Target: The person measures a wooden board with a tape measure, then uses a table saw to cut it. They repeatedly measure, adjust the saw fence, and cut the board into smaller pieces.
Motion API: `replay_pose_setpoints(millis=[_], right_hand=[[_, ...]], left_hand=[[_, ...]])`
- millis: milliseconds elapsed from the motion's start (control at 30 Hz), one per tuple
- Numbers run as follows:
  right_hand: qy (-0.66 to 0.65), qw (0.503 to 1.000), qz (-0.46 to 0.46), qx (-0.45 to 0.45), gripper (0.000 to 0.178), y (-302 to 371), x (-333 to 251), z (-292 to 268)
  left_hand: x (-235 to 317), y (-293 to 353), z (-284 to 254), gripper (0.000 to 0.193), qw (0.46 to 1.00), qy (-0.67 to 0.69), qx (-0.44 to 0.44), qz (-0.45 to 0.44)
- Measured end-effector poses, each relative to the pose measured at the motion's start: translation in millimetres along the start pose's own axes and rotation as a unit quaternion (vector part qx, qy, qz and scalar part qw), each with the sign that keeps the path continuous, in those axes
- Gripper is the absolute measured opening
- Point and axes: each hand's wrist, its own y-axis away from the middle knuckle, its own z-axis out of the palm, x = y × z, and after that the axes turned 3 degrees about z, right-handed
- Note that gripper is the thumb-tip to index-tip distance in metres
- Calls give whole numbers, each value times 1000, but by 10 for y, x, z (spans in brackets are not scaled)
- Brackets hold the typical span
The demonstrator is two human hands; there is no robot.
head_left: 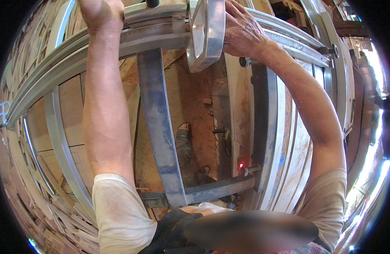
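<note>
My left hand (102, 16) reaches to the top edge of the view, beside the far metal rail (150, 40). Its fingers are cut off there, so their hold cannot be told. A black knob (152, 3) stands on the rail just right of it. My right hand (246, 31) lies against the right side of a silver, frame-shaped metal bracket (210, 36). Its visible fingers stretch forward, slightly apart, over the rail; the bracket hides the thumb side. The bracket stands upright on the rails, between my two hands.
A grey steel bar (163, 127) runs from the rail toward me, meeting a crossbar (220, 190). Right of it lies a long machine bed (284, 148) with a red light (241, 165). Wood offcuts (55, 220) pile up at left. A foot (184, 127) shows below.
</note>
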Motion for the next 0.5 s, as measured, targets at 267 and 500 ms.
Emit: replay_pose_setpoints(millis=[267,500], right_hand=[[93,994,56,-24,79,97,-3,167],[87,993,68,-30,81,144,2,206]], left_hand=[[354,23,161,117,918,338,-111,-178],[39,169,351,108,933,-349,44,80]])
